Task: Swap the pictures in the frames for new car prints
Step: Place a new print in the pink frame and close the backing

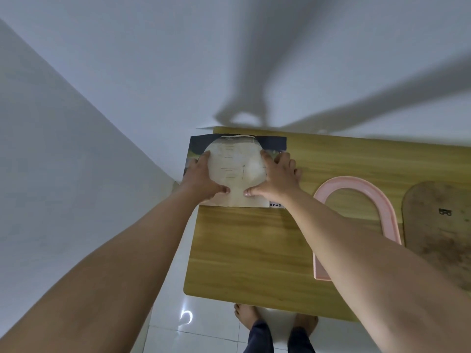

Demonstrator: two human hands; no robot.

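A cream arch-shaped sheet (237, 169) lies on top of a printed page (274, 141) at the far left corner of the wooden table (244, 250). My left hand (201, 179) rests on the sheet's left edge with its thumb pressed near the bottom. On the right edge sits my right hand (277, 174), fingers spread over sheet and page, thumb pressing near the bottom. A pink arch-shaped frame (356, 184) lies flat to the right, my right forearm crossing it. Further right lies a brown arch-shaped backing board (438, 235).
The table stands against a white wall, and its left edge drops to a glossy white tiled floor (168, 314). The page overhangs the table's left edge slightly. My bare feet (244, 314) show below the table's near edge.
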